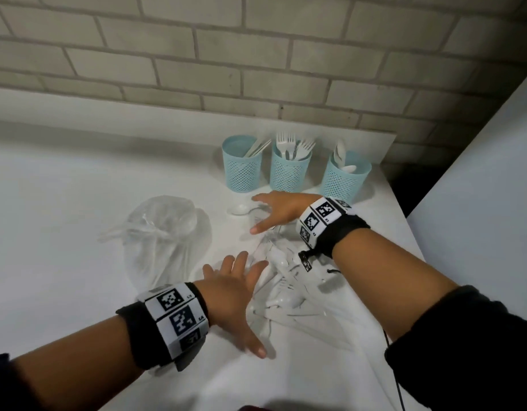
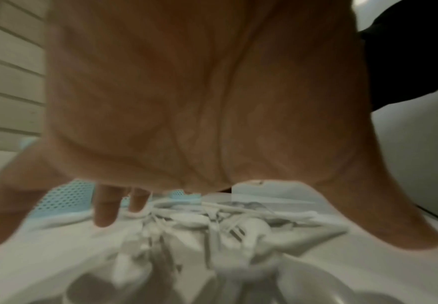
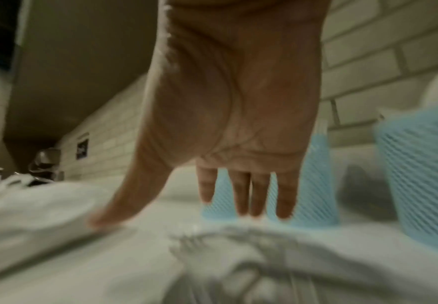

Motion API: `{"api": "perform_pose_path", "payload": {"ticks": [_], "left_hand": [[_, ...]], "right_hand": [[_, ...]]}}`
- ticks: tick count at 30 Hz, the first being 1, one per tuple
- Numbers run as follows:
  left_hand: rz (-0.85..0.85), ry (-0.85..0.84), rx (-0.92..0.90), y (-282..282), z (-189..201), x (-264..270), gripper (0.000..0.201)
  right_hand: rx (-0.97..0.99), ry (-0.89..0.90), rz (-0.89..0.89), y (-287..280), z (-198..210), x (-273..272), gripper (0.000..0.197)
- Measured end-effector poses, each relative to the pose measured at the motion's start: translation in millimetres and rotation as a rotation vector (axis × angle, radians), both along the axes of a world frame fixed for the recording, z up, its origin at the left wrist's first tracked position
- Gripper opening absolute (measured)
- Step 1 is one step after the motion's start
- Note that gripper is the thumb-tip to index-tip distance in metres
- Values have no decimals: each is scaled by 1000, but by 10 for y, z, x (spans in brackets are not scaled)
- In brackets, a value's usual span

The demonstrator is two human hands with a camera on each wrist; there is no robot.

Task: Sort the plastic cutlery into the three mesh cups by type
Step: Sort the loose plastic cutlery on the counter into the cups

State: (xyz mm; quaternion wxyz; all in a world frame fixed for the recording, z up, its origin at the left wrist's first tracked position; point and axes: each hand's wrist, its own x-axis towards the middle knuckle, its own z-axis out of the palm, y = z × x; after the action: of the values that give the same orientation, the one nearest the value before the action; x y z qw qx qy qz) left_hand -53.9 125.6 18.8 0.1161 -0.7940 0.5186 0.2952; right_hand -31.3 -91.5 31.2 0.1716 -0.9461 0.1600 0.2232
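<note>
Both hands (image 1: pixel 231 287) (image 1: pixel 281 207) spread, seemingly empty, over cutlery pile (image 1: pixel 289 292)

Looks like a kitchen or pantry corner of a home or canteen; white counter (image 1: pixel 78 203) across the middle of the head view, set against a pale brick-tile wall (image 1: pixel 197 54) along the top; three blue mesh cups (image 1: pixel 289 173) of plastic cutlery at centre; white cabinet side (image 1: pixel 493 173) at right; dim, blurred appliance (image 3: pixel 45 162) at far left of the right-wrist view.
</note>
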Motion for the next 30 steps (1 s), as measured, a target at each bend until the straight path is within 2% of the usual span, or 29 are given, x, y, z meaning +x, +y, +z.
{"api": "perform_pose_path", "payload": {"ticks": [1,3,7,13,18,24,27,30], "left_hand": [[19,7,24,37,-50,-26,140],[78,24,15,74,-158,-72,139],[165,-15,-168,28,-261,-81,122],[301,-19,-285,-210,-245,67,105],[463,67,-409,-478,-265,247,65],[558,291,-456,-578,-223,505,28],[617,373,-442,-611,-192,642,34],[684,432,-453,-656,-63,745,32]], "right_hand": [[3,-62,-33,14,-109,-2,98],[-3,-133,-91,27,-257,-13,95],[-58,-51,-77,11,-375,-54,89],[-79,88,-21,-102,-97,-198,83],[65,64,-120,-180,-100,-365,87],[149,-101,-231,-112,-293,-438,47],[193,-198,-264,-109,-297,-447,23],[298,-238,-276,-149,-233,-440,17]]}}
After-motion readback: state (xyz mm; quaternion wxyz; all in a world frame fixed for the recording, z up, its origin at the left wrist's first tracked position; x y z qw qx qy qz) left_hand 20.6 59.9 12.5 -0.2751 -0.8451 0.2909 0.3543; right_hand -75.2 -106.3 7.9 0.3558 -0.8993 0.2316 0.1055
